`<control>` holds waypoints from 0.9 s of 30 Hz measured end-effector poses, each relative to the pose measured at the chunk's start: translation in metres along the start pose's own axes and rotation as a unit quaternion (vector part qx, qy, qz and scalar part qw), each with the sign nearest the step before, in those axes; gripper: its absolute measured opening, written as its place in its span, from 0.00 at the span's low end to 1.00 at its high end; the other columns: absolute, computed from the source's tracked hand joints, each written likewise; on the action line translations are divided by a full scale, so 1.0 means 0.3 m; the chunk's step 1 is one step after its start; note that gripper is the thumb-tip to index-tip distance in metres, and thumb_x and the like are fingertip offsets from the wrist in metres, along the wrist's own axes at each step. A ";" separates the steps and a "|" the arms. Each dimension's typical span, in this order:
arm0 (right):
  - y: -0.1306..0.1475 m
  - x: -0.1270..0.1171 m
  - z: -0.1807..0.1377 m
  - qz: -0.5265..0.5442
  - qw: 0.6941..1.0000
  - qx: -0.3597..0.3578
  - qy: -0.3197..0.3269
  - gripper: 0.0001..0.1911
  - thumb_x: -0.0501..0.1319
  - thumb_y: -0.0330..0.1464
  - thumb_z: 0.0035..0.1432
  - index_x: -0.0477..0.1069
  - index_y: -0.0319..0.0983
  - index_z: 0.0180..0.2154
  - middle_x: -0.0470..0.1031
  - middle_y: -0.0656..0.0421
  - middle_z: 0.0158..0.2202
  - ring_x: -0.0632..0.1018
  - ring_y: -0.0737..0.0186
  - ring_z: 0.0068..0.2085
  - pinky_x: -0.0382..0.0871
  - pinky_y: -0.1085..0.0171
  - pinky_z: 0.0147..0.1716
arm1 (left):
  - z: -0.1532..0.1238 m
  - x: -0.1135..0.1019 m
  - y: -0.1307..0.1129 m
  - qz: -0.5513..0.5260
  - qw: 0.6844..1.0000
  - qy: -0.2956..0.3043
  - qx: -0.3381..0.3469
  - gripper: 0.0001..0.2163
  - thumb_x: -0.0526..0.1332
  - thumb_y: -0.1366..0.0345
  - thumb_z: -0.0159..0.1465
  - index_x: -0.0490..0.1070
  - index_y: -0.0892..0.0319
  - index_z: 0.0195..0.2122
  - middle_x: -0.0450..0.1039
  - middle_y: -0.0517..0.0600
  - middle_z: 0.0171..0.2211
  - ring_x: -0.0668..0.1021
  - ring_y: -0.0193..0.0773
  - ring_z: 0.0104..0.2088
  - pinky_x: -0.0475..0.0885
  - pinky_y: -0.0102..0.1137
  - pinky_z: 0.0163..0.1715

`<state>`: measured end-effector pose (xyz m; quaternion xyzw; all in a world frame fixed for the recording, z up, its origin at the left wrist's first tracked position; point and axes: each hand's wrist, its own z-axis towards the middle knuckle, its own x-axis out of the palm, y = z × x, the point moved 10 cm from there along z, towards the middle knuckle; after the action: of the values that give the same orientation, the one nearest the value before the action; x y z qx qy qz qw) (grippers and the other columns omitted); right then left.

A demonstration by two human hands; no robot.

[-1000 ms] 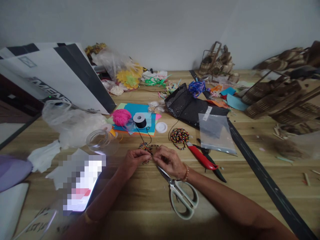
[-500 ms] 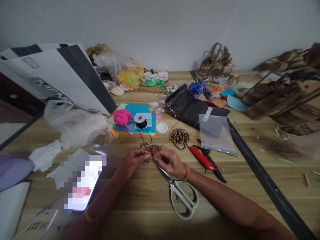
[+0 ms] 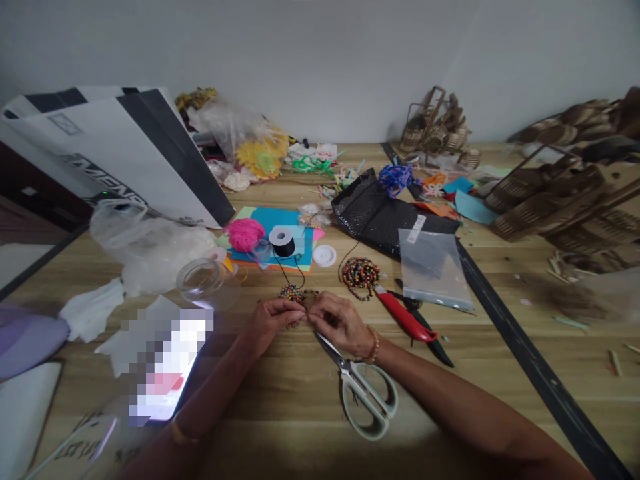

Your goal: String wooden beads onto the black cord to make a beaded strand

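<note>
My left hand (image 3: 269, 323) and my right hand (image 3: 338, 321) meet on the wooden table (image 3: 280, 400), fingers pinched together on a small cluster of coloured beads (image 3: 293, 293). A thin black cord runs from the beads back to a black cord spool (image 3: 283, 241). A second coil of strung beads (image 3: 360, 273) lies just beyond my right hand. Grey-handled scissors (image 3: 363, 389) rest under my right wrist, blades pointing toward the hands.
Pink yarn ball (image 3: 244, 234) on blue paper, white lid (image 3: 325, 255), clear jar (image 3: 205, 280), lit phone (image 3: 163, 363) at left. Red-handled cutter (image 3: 405, 319), clear zip bag (image 3: 434, 268), black bubble mailer (image 3: 380, 213), long black ruler (image 3: 530, 360). Woven baskets (image 3: 550, 193) at right, large bag (image 3: 115, 153) at left.
Nothing has visibly changed apart from a slight shift of the camera; both hands stay pinched on the beads.
</note>
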<state>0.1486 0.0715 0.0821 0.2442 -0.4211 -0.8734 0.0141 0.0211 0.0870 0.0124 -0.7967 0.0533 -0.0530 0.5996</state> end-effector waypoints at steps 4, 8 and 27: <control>0.002 0.002 0.001 0.002 1.000 -0.003 0.003 0.09 0.56 0.33 0.62 0.69 0.38 0.30 0.69 0.58 0.27 0.69 0.65 0.28 0.64 0.67 0.27 | 0.002 0.004 0.007 0.006 1.000 0.011 0.001 0.09 0.69 0.62 0.45 0.78 0.61 0.25 0.76 0.48 0.20 0.72 0.33 0.22 0.66 0.28 0.26; 0.001 0.003 -0.001 0.009 1.000 -0.007 0.002 0.08 0.56 0.32 0.62 0.69 0.38 0.30 0.68 0.59 0.26 0.69 0.66 0.28 0.63 0.67 0.27 | 0.004 0.004 0.008 0.024 1.000 0.015 0.012 0.07 0.68 0.63 0.47 0.78 0.61 0.26 0.75 0.46 0.20 0.71 0.31 0.22 0.65 0.28 0.26; 0.016 0.005 -0.001 0.030 0.999 -0.029 0.006 0.09 0.57 0.32 0.62 0.70 0.36 0.31 0.71 0.57 0.27 0.70 0.66 0.29 0.65 0.68 0.29 | 0.000 0.018 0.000 0.015 0.999 0.035 0.011 0.08 0.68 0.64 0.47 0.73 0.63 0.20 0.71 0.45 0.18 0.69 0.30 0.21 0.63 0.26 0.26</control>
<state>0.1464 0.0680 0.0849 0.2356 -0.4025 -0.8832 0.0502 0.0266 0.0862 0.0126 -0.7869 0.0853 -0.0725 0.6069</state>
